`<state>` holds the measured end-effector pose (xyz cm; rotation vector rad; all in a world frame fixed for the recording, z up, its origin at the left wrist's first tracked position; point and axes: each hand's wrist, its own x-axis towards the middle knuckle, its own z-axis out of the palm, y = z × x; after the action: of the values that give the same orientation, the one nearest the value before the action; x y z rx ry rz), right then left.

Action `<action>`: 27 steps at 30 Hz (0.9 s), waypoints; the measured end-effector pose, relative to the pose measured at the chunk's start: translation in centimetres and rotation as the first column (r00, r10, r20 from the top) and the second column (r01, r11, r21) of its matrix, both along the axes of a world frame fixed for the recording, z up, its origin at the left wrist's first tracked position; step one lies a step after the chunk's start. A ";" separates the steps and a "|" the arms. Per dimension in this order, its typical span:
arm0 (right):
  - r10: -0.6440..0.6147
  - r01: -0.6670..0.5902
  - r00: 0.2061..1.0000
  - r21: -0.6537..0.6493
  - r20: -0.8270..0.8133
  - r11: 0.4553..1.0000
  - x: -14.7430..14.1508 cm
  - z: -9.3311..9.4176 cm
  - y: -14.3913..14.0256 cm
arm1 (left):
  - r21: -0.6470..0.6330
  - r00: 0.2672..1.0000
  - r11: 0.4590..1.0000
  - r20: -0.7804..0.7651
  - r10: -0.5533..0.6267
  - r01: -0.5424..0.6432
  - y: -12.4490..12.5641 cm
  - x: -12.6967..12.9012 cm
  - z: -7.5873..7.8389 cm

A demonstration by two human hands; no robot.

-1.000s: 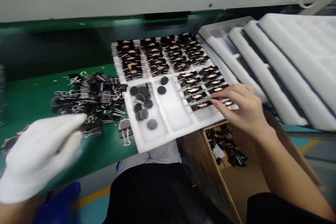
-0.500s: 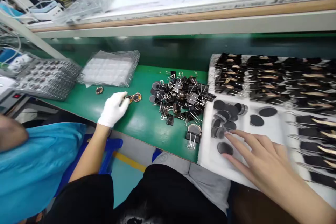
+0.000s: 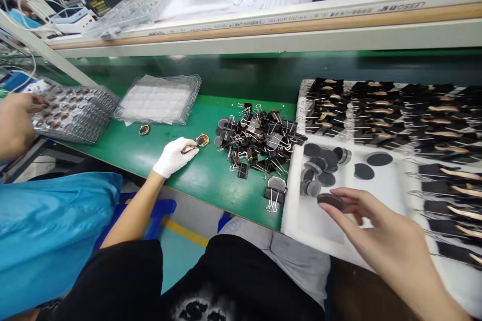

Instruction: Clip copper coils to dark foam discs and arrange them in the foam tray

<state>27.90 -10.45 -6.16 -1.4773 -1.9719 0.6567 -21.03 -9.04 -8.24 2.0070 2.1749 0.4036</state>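
Observation:
My left hand (image 3: 173,156), in a white glove, pinches a watch case (image 3: 187,150) just above the green bench, its fingers covering most of it. Right beside those fingertips lies a second watch case (image 3: 202,140) with a gold-coloured rim. My bare right hand (image 3: 371,215) grips a dark round disc (image 3: 330,201) by its edge, between thumb and fingers, over the white foam tray (image 3: 320,238). More grey and black discs (image 3: 327,160) lie loosely piled in the tray just beyond. A binder clip (image 3: 276,194) clamped on a round piece lies by the tray's left edge.
A heap of black binder clips (image 3: 259,135) covers the bench's middle. Rows of clipped pieces (image 3: 384,105) fill the tray's back and right. Clear plastic trays (image 3: 158,98) stand at the back left. A co-worker's hand (image 3: 17,123) reaches over stacked trays (image 3: 77,113).
My right hand has picked up a disc from the tray. My left hand has lifted a watch case and shifted slightly right. A co-worker's hand has come in at the left.

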 end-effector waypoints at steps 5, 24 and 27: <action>-0.108 -0.101 0.798 -0.309 -0.593 0.946 -6.4 2.3 -0.6 | 0.185 0.948 0.947 0.231 0.218 -0.263 -0.4 3.9 0.2; -0.075 -0.092 0.756 -0.219 -0.650 0.971 -7.5 0.7 -3.1 | 0.170 0.612 0.899 0.680 -0.404 0.404 -4.3 22.4 4.2; -0.049 -0.135 0.760 -0.231 -0.648 0.963 -7.3 0.6 -3.2 | 0.136 0.665 0.906 0.637 -0.390 0.401 -4.8 23.0 4.1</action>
<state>20.57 -13.66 -5.60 -1.1174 -1.4018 1.3011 1.95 -13.79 -4.14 1.8622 1.2690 0.8594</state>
